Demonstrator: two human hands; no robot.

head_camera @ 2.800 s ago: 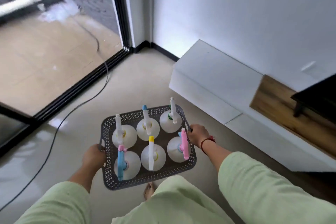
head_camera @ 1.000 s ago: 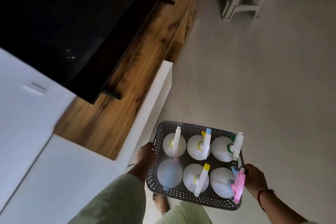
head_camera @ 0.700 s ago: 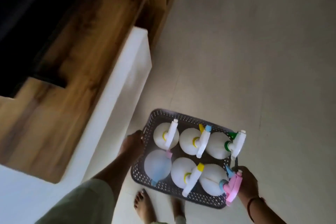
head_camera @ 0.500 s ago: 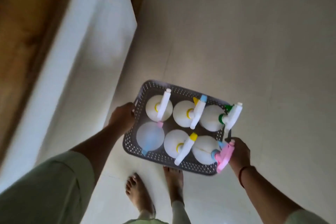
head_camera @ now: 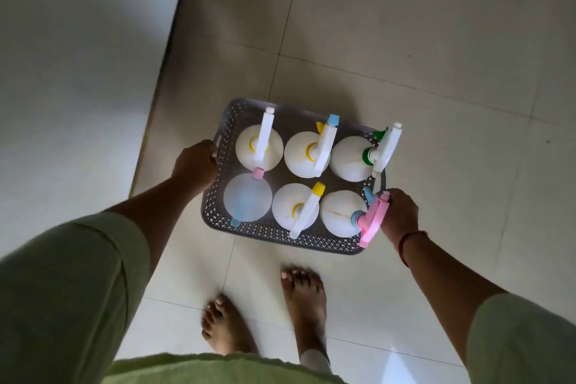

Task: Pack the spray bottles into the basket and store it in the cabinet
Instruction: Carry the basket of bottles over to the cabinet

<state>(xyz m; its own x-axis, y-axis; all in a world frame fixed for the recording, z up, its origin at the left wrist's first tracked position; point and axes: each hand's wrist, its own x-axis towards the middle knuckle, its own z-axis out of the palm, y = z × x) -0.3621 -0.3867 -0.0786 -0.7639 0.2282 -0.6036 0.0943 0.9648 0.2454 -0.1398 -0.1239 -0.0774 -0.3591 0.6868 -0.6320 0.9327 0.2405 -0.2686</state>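
A grey perforated basket [head_camera: 249, 229] hangs above the floor, carried between both hands. Inside stand several white spray bottles in two rows, among them one with a pink trigger head [head_camera: 372, 221] at the near right, one with a green collar [head_camera: 352, 157] at the far right and a bluish one [head_camera: 247, 201] at the near left. My left hand [head_camera: 194, 164] is closed on the basket's left handle. My right hand [head_camera: 400, 212] grips the right rim beside the pink trigger.
A low white cabinet [head_camera: 78, 72] runs along the left, its edge close to my left hand. Pale floor tiles [head_camera: 405, 40] spread ahead and to the right. My bare feet [head_camera: 265, 315] stand just behind the basket.
I have turned and walked with the basket from the window side along the wooden TV unit. The view has tilted down, so the wood top and television have left the frame. Both grips are unchanged.
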